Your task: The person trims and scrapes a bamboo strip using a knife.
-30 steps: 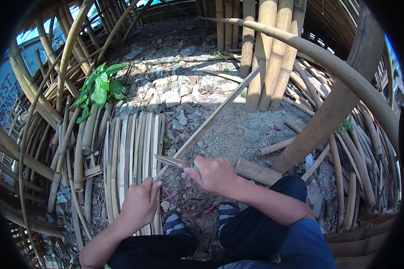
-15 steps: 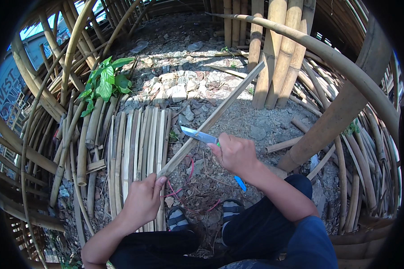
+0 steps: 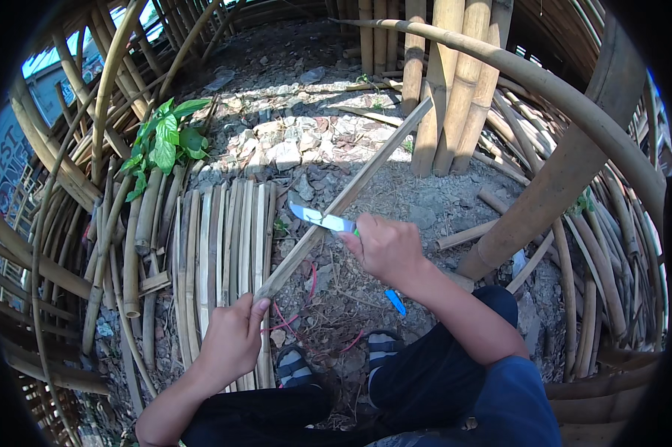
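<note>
A long split bamboo strip (image 3: 371, 171) slants from lower left to upper right in front of me. My left hand (image 3: 230, 334) is closed round its near end, thumb on top. The far end comes up against, or just in front of, the upright bamboo poles (image 3: 455, 89); I cannot tell whether it touches. In my closed right hand (image 3: 384, 247) is a knife (image 3: 321, 218), its handle mostly hidden, with a bit of green showing at the fingers. The bright blade lies across the middle of the strip, pointing left.
Several split bamboo strips (image 3: 224, 253) lie side by side at the left. A leafy plant (image 3: 165, 141) grows behind them. A thick slanting bamboo pole (image 3: 544, 186) and a curved one (image 3: 530, 71) stand at the right. A blue object (image 3: 395, 302) and pink string (image 3: 284, 322) lie on stony ground.
The whole view has shifted slightly. The knife has turned a little, its blade now tilting more across the strip. Both hands keep their holds.
</note>
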Demonstrator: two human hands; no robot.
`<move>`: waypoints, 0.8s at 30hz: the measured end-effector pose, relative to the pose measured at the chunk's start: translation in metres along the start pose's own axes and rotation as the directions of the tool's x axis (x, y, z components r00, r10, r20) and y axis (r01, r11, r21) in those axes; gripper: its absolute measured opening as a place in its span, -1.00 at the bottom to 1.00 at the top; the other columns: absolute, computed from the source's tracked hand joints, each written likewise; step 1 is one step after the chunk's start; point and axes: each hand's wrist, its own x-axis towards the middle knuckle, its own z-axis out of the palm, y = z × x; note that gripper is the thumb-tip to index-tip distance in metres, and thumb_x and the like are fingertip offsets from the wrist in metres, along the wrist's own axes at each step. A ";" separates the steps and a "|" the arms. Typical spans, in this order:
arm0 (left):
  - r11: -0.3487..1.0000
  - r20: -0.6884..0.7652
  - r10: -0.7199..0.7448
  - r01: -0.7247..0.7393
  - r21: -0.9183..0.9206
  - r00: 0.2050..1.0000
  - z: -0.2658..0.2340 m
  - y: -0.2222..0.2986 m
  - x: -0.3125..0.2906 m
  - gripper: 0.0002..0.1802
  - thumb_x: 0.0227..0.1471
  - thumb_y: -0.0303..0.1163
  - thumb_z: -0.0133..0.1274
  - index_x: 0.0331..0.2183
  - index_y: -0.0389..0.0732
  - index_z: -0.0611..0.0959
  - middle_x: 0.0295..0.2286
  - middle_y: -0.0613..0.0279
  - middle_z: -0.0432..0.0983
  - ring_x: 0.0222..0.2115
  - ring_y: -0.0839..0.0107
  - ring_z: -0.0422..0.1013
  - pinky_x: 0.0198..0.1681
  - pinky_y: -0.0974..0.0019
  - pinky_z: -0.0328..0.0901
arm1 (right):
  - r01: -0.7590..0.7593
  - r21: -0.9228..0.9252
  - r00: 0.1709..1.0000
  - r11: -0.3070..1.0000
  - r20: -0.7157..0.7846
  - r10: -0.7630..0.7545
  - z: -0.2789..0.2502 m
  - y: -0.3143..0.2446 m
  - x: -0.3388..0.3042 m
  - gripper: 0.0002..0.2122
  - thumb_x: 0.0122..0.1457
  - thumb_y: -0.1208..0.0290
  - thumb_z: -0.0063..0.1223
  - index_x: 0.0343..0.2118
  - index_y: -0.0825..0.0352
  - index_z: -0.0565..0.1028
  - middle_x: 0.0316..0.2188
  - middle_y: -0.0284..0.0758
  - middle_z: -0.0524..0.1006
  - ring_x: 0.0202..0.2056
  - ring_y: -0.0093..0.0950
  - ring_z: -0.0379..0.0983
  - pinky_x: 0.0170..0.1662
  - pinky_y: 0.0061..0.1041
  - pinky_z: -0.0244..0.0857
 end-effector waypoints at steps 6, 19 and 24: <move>0.998 0.037 -0.042 0.044 -0.047 0.998 0.005 -0.004 0.002 -0.56 0.35 -0.28 -0.10 -0.50 -0.40 0.45 -0.73 -0.24 0.35 -0.66 -0.27 0.37 -0.56 -0.07 0.23 | -0.124 -0.030 0.991 0.992 0.051 0.126 -0.007 0.035 0.003 -0.61 0.35 0.11 -0.06 -0.52 0.31 0.40 -0.71 -0.14 0.48 -0.69 -0.08 0.46 -0.60 -0.10 0.30; 0.995 0.033 -0.084 0.086 -0.044 0.996 -0.006 0.001 -0.013 -0.57 0.35 -0.30 -0.09 -0.52 -0.40 0.45 -0.74 -0.21 0.34 -0.66 -0.23 0.37 -0.56 -0.04 0.20 | 0.002 -0.111 1.000 0.994 -0.023 -0.004 0.003 0.063 0.007 -0.59 0.33 0.05 -0.03 -0.54 0.28 0.39 -0.77 -0.22 0.46 -0.74 -0.19 0.45 -0.66 -0.19 0.31; 0.995 0.011 -0.078 0.078 -0.069 0.997 -0.006 -0.004 -0.016 -0.58 0.35 -0.30 -0.09 -0.49 -0.42 0.48 -0.72 -0.21 0.36 -0.65 -0.23 0.38 -0.55 0.00 0.23 | 0.019 -0.152 0.998 0.988 -0.048 -0.027 0.015 0.077 0.018 -0.58 0.34 0.02 -0.05 -0.54 0.26 0.40 -0.78 -0.26 0.47 -0.76 -0.26 0.45 -0.71 -0.25 0.30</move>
